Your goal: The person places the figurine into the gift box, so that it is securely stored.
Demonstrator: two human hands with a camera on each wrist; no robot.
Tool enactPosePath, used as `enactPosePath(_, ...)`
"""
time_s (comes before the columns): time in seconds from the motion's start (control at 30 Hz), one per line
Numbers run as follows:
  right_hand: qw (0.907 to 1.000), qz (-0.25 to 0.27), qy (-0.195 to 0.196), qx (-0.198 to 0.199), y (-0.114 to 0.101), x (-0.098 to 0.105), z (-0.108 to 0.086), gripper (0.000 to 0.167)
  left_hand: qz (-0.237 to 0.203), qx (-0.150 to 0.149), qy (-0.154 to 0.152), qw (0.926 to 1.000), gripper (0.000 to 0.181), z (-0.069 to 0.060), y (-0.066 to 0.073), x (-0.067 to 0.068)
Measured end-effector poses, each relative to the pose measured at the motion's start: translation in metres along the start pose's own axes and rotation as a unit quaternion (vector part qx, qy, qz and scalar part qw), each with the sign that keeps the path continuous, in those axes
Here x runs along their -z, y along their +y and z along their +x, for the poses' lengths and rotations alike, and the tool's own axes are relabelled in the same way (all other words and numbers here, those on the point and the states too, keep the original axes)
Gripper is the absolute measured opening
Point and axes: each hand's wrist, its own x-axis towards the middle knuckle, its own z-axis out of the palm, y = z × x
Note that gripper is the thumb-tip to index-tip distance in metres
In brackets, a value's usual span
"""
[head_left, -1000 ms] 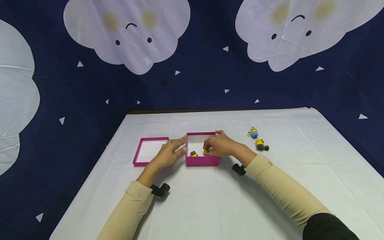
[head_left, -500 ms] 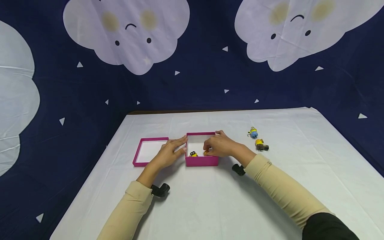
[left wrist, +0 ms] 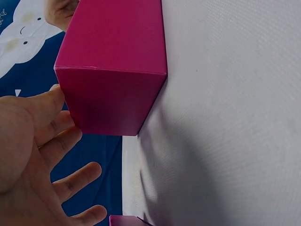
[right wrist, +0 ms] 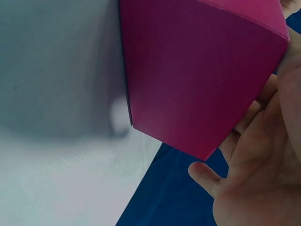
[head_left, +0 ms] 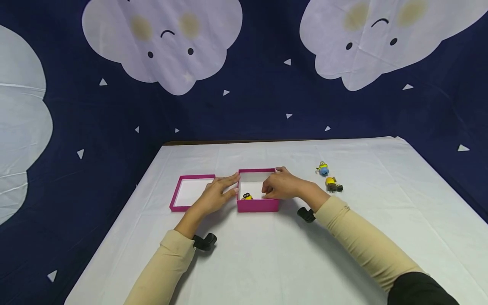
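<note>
A magenta box [head_left: 258, 206] with a white inside stands open-topped on the table. My left hand [head_left: 214, 195] touches its left side with fingers extended; in the left wrist view the fingers [left wrist: 61, 146] are spread, some against the box edge. My right hand [head_left: 281, 185] reaches over the right wall, thumb and fingertips bent down inside the box. The walls hide those fingertips in the right wrist view, so what they hold cannot be seen. A small yellow minion figure [head_left: 248, 196] with black goggles shows at the box's front left, partly behind the front wall.
The magenta-rimmed lid [head_left: 192, 176] lies inside-up to the left of the box, partly behind my left hand. Two more minion figures, one blue and yellow [head_left: 323, 169] and one yellow and brown [head_left: 332, 185], lie to the right on the white tablecloth [head_left: 244, 258].
The orange-yellow figure seen at my right fingertips earlier is now out of sight. My right hand has shifted very slightly right. The left hand keeps its place on the box.
</note>
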Motion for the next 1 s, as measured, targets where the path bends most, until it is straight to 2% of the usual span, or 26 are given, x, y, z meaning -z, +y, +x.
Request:
enactPosePath(0.2,0.9999,0.010,0.007,0.000,0.001,-0.001,-0.001,0.022,0.002,-0.003,-0.001,1.0000,0.047,-0.001,0.000,0.000)
enactPosePath(0.33,0.9995,0.017,0.027,0.000,0.003,0.000,-0.003,0.029,0.000,-0.005,0.001,1.0000,0.047,-0.001,0.000,-0.001)
enactPosePath(0.57,0.9952,0.071,0.066,-0.001,0.008,0.010,-0.011,0.042,-0.007,0.003,0.000,1.0000,0.047,-0.001,-0.001,0.000)
enactPosePath(0.73,0.9881,0.114,0.102,-0.012,0.014,0.012,-0.024,0.046,-0.010,0.005,-0.003,0.9999,0.047,-0.001,-0.001,0.000)
enactPosePath(0.9,0.9756,0.164,0.145,-0.021,0.022,0.013,-0.042,0.051,-0.010,0.004,-0.005,0.9999,0.047,0.000,-0.001,0.000)
enactPosePath(1.0,0.9694,0.175,0.170,-0.026,0.027,0.012,-0.050,0.052,-0.009,0.004,-0.007,0.9999,0.047,0.000,-0.001,0.000)
